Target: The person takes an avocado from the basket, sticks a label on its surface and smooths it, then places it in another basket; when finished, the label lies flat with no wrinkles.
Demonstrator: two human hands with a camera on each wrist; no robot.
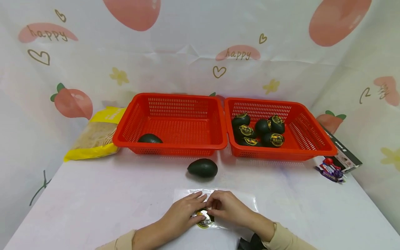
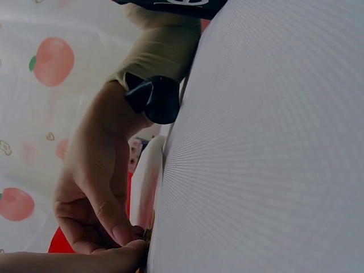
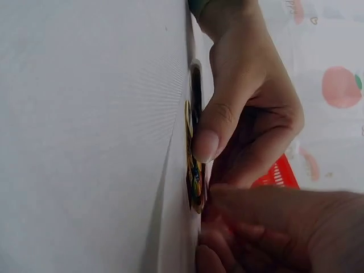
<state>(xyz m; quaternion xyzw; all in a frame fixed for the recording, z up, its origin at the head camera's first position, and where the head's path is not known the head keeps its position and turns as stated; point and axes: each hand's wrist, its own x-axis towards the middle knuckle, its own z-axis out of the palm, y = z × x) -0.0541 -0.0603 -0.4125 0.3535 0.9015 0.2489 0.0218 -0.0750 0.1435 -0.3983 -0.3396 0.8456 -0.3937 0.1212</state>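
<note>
A round black-and-gold sticker [image 1: 203, 224] lies on a clear plastic sheet [image 1: 247, 203] at the table's front. My left hand [image 1: 182, 212] rests over the sheet with fingers fairly straight, its thumb touching the sticker. From the right, my right hand [image 1: 232, 208] bends its fingers and pinches at the sticker's edge. The sticker [image 3: 195, 170] shows edge-on under the left thumb in the right wrist view. In the left wrist view the right hand's [image 2: 94, 193] thumb and finger meet beside the left hand. Beyond both hands lies a dark green avocado [image 1: 203, 168].
A red basket [image 1: 175, 147] at the back left holds one avocado [image 1: 150, 138]. The red basket [image 1: 287, 152] beside it holds several avocados with black-and-gold stickers. A yellow bag [image 1: 97, 132] lies far left. A box [image 1: 343, 152] and wrapped candies [image 1: 332, 171] lie far right.
</note>
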